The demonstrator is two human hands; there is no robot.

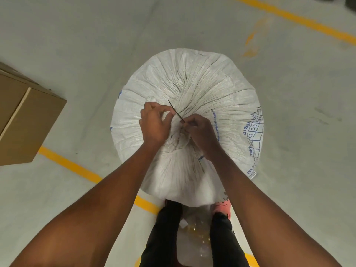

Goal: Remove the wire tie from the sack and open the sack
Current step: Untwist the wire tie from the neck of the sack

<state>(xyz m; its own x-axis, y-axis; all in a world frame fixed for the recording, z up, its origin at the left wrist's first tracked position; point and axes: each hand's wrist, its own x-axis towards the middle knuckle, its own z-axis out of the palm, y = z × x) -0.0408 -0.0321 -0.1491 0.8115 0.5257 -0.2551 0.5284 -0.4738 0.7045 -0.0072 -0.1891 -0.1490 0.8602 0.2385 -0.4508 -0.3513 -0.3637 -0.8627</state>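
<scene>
Now the tie is pinched at the sack neck by the right hand; its free end slants away past the left hand, closed on gathered cloth.

hands pinching wire tie, tied sack

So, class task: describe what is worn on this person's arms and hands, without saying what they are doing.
Nothing is worn on either. The left hand and right hand are bare, with no gloves, and no rings or watch that can be made out. Both forearms are uncovered for all that shows of them; no sleeve enters the picture.
</scene>
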